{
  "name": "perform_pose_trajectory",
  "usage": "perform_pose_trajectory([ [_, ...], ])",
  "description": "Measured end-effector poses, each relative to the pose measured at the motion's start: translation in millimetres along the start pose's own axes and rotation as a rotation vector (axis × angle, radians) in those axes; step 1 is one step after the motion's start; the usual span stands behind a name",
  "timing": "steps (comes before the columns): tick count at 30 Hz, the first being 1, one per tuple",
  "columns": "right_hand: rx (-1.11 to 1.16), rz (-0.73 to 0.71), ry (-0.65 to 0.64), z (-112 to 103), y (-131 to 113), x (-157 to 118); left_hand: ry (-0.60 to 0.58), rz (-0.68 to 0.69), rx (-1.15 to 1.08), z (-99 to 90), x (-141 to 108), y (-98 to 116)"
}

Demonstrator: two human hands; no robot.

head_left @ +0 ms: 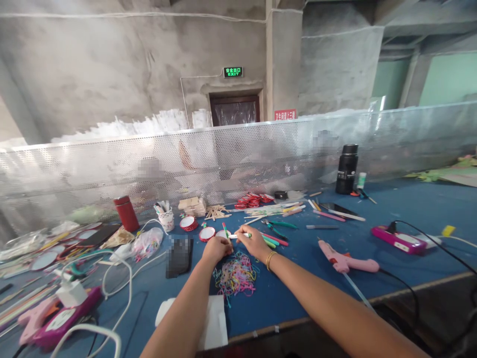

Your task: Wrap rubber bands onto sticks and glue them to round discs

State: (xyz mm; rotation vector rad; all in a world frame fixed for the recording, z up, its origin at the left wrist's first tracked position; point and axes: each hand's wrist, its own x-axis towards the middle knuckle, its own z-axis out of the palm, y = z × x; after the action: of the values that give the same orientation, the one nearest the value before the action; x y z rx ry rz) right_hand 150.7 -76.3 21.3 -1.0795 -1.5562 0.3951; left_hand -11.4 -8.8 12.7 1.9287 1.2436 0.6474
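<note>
My left hand (219, 247) is closed on a small stick (224, 227) that has green, white and red bands and points up from the fingers. In my right hand (254, 242) is a white marker pen (238, 236) with a green end, held sideways so its other end meets the stick. Just below both hands lies a loose pile of colourful rubber bands (237, 276). Small round red-rimmed pieces with white faces (206, 233) sit just beyond the left hand. Green and red markers (271, 240) lie beside the right hand, near green-handled pliers (278, 228).
A pink glue gun (346, 258) and a magenta power strip (400, 240) lie to the right. A black bottle (347, 169) stands behind. At left are a red flask (125, 214), a cup of pens (165, 219), a dark phone (179, 257) and looping white cables (130, 278).
</note>
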Motion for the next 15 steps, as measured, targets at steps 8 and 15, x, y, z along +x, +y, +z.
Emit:
perform_pose_trajectory([
  [8,-0.005,0.005,0.014,0.4,2.9,-0.1,-0.015,-0.008,-0.026,0.0,-0.6,1.3],
  [15,-0.011,0.009,0.008,0.3,1.5,0.1,-0.006,0.011,-0.022,0.1,-2.0,1.9],
])
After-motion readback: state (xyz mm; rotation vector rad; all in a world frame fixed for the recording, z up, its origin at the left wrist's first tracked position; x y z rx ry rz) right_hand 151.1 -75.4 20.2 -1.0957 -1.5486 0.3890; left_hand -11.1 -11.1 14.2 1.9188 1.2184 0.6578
